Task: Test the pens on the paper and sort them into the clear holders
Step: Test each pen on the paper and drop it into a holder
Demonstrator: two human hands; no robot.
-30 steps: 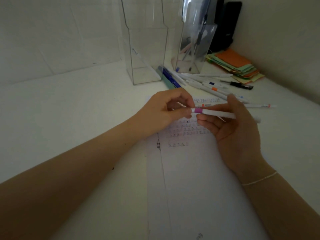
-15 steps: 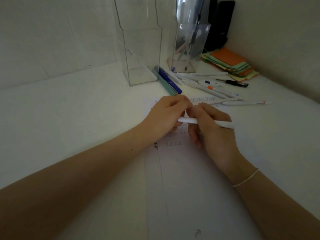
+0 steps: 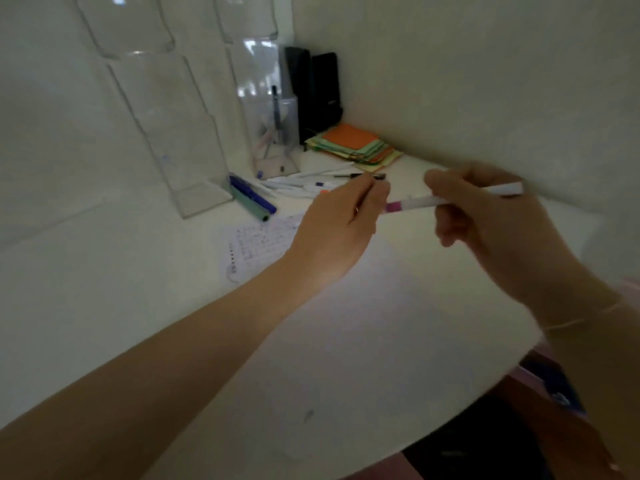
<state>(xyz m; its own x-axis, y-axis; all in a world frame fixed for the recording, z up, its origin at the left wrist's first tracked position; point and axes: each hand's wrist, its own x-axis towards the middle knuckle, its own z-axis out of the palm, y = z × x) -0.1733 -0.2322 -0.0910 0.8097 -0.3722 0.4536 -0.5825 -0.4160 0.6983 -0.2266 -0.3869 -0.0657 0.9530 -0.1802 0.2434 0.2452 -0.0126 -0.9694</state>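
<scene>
While the right hand [image 3: 485,216] grips the white pen [image 3: 450,200] above the paper [image 3: 346,306], the left hand [image 3: 343,220], pinching at its purple end, should pull straight, avoiding smears.

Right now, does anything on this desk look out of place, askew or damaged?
Nothing looks damaged or spilled. The only untidy spots are the loose pens scattered on the desk beside the clear holder, presumably still unsorted, and the fanned, uneven stack of coloured notes. The frame is blurred, so fine detail is uncertain.
</scene>
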